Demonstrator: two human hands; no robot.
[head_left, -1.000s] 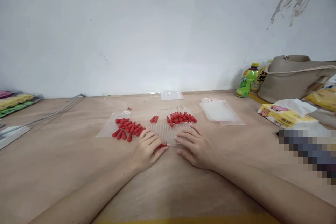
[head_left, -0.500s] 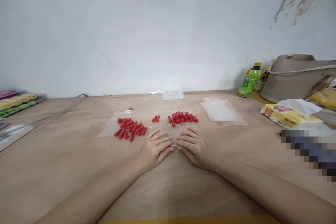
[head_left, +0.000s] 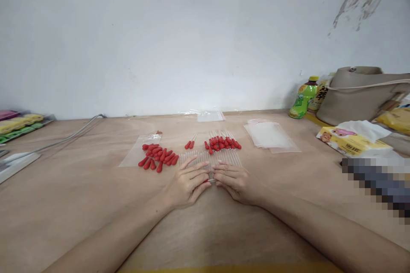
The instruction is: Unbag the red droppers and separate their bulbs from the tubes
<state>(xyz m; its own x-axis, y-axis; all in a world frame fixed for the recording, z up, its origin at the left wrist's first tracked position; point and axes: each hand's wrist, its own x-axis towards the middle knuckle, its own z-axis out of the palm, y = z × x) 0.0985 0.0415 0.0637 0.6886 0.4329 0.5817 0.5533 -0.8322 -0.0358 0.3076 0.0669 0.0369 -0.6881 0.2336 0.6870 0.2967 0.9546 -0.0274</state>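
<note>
My left hand point(head_left: 190, 181) is closed, with a red rubber bulb point(head_left: 206, 181) showing only as a sliver between thumb and fingers. Opposite it, my right hand point(head_left: 235, 181) pinches a clear glass tube point(head_left: 211, 180) that spans the small gap between both fingertips. Most of the bulb and tube is hidden by the fingers. Beneath and beyond the hands lies a row of clear glass tubes point(head_left: 235, 158). Left of them is a pile of loose red bulbs point(head_left: 163, 155). Behind the row, droppers with red bulbs point(head_left: 222, 142) lie bunched, and two more droppers point(head_left: 189, 144) sit apart.
A clear bag point(head_left: 130, 155) lies under the loose bulbs. Plastic zip bags point(head_left: 269, 135) are stacked at right, another bag point(head_left: 209, 116) near the wall. Further right stand a green bottle point(head_left: 303, 98), a tissue pack point(head_left: 352, 143) and a handbag point(head_left: 352, 98). A cable point(head_left: 73, 136) crosses the left side.
The fingers of my right hand have lowered and drawn together a little, uncovering more of the tube row. My left hand stays nearly in place. The camera view has shifted slightly.
</note>
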